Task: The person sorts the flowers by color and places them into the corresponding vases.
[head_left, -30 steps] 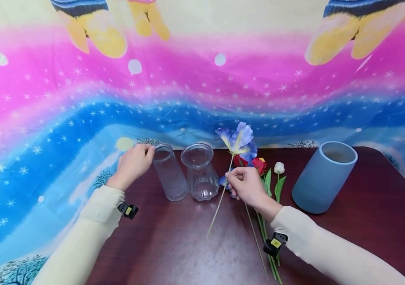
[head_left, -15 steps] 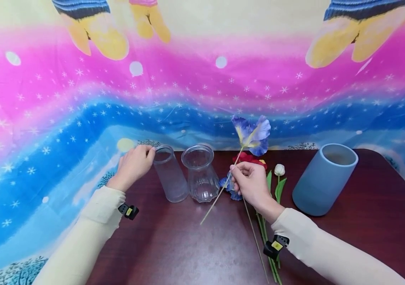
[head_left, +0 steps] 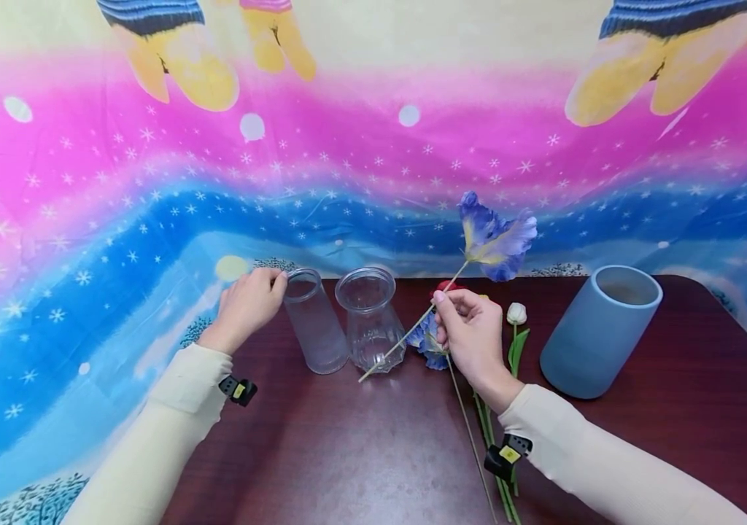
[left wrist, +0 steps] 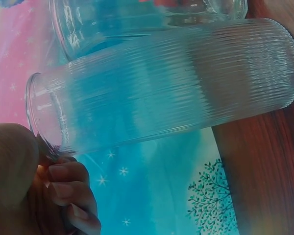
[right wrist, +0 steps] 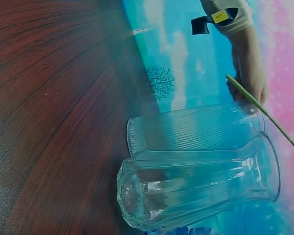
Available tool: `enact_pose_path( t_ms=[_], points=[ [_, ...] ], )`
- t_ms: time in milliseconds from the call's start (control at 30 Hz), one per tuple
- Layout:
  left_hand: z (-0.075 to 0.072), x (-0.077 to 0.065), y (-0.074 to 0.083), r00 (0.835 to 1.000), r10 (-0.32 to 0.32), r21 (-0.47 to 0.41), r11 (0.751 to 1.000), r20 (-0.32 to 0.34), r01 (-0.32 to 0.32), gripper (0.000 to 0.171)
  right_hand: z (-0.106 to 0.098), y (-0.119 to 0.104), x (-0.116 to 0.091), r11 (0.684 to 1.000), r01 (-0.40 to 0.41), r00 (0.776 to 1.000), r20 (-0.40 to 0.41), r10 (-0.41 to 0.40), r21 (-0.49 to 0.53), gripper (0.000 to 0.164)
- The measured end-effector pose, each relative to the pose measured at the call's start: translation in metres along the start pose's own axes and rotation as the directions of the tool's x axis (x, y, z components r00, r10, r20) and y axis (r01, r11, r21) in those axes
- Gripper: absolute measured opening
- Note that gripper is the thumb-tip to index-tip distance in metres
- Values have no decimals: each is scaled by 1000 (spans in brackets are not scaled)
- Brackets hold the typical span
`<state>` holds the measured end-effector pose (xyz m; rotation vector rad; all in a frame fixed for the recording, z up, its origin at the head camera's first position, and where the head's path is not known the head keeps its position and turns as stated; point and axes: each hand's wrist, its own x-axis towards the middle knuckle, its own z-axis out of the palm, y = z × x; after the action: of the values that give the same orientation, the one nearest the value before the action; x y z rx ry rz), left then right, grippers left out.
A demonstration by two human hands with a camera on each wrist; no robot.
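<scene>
My left hand [head_left: 246,306] pinches the rim of a tall ribbed glass vase [head_left: 316,328], which stands upright on the table; in the left wrist view its thumb and curled fingers meet at the rim [left wrist: 33,107]. Between the thumb and fingers of my right hand [head_left: 475,335] is the thin stem of an artificial blue-purple iris [head_left: 498,237]. The flower head points up and right, and the stem slants down-left across the waisted clear glass vase [head_left: 373,317]. The right wrist view shows the bare stem end [right wrist: 245,93] raised near the vase mouths.
Behind my right hand lie another blue flower [head_left: 429,343], a mostly hidden red flower [head_left: 446,288] and a white tulip [head_left: 516,313], their stems running toward me. A wide blue-grey vase [head_left: 600,332] stands at the right. A printed cloth [head_left: 373,160] hangs behind the dark table [head_left: 321,452].
My right hand has tilted the iris, its head moving right and up while the stem's lower end swung left and up. The left hand has stayed at the ribbed vase's rim.
</scene>
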<state>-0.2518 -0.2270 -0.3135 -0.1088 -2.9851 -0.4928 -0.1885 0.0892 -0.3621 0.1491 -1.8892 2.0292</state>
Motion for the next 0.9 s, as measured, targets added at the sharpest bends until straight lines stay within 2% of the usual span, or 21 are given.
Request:
enact_pose_path(
  t_ms=[300,900],
  points=[
    [1,0,0,1000,6,9,1000,-3,-6,45,2,-3,0,992,98,994,-50,-95,77,19],
    [0,-1,1,1000,-3,10,1000,0,3,46,6,-19,2,975,218,976,-15,-218,44,23]
  ],
)
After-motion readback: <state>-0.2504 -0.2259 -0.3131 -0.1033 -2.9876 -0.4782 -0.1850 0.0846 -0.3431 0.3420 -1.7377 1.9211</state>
